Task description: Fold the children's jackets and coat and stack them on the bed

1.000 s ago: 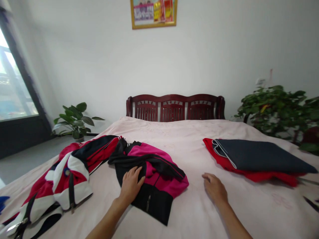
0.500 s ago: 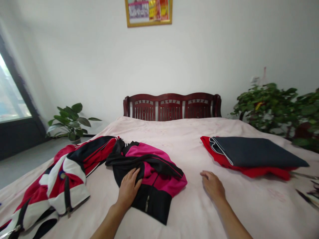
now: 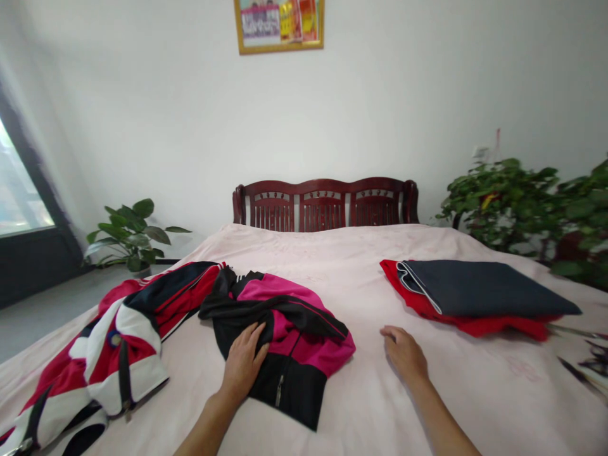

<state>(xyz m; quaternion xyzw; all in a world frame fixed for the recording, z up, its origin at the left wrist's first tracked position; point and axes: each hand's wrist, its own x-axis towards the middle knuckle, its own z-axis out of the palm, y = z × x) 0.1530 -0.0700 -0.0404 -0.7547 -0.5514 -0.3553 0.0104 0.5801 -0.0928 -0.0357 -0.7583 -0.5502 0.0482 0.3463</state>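
A black and magenta jacket (image 3: 304, 345) with a zipped pocket lies loosely bunched on the bed in front of me. My left hand (image 3: 244, 358) rests flat on its black left part, fingers stretched out and not gripping the cloth. To the right of the jacket, my right hand (image 3: 403, 351) lies on the pale pink bedsheet (image 3: 365, 405). Its fingers are loosely bent and partly hidden, with nothing visible in them. At the left lies a crumpled red, white and navy jacket (image 3: 126, 354), its top end close to the magenta one.
Folded dark navy cloth (image 3: 489, 288) lies on red cloth (image 3: 513, 327) at the right. Some scissors (image 3: 593, 367) and other thin items lie at the right edge. Behind are a wooden headboard (image 3: 323, 202) and leafy plants (image 3: 503, 202); another potted plant (image 3: 135, 231) stands left.
The view has shifted very slightly. Both hands and the clothes stay where they were on the bed.
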